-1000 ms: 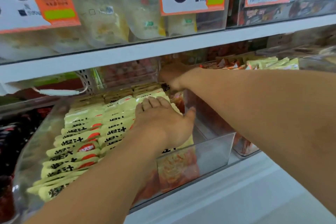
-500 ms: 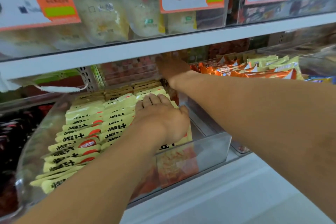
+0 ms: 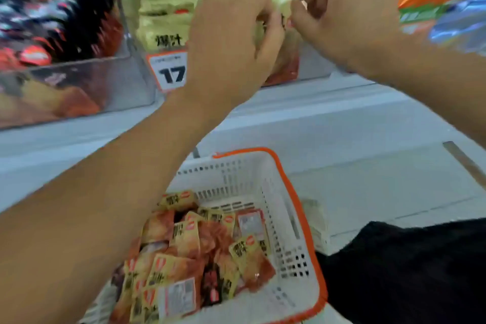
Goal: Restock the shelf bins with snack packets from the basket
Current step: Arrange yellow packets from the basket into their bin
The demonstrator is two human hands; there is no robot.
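Hovering at the top of the frame, my left hand [image 3: 231, 34] and right hand [image 3: 344, 10] curl over the yellow packets [image 3: 168, 8] in the clear bin [image 3: 139, 42]; whether they grip any, I cannot tell. Lower centre, the basket [image 3: 294, 208] holds more snack packets [image 3: 189, 252].

- white shelf ledge [image 3: 328, 110], flat, runs full width
- clear plastic bin [image 3: 79, 87] of dark and red packets, on ledge at left
- clear plastic bin [image 3: 313, 66] of pale yellow-green snack packets [image 3: 165, 8], centre, white-and-orange "17" price tag [image 3: 169, 71] on front
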